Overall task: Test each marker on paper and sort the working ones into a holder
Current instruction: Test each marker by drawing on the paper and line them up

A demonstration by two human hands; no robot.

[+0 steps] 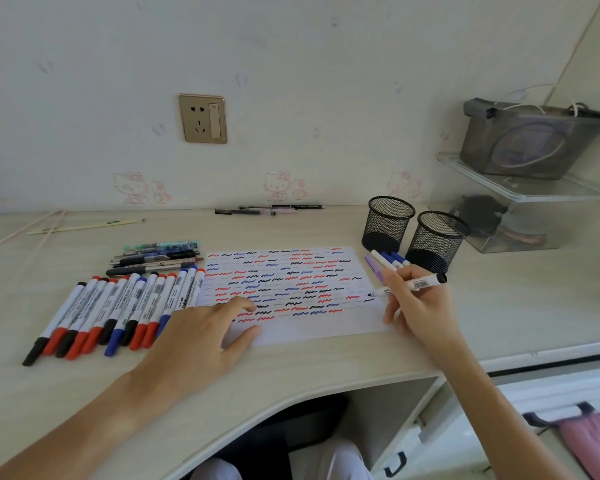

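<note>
A white sheet of paper (302, 327) covered with red, blue and black squiggles lies on the desk. My right hand (418, 306) grips a white marker with a black end (417, 284), its tip touching the paper's right edge beside a fresh black squiggle. My left hand (201, 336) rests flat on the paper's lower left corner, fingers spread. A row of several capped markers (118, 310) in red, blue and black lies to the left. Two black mesh holders (388, 223) (438, 241) stand behind the paper at right.
Several pens (156, 256) lie behind the marker row, and more pens (271, 209) lie by the wall. A few markers and a purple item (385, 259) lie in front of the holders. Clear shelves with a grey basket (534, 143) stand at right.
</note>
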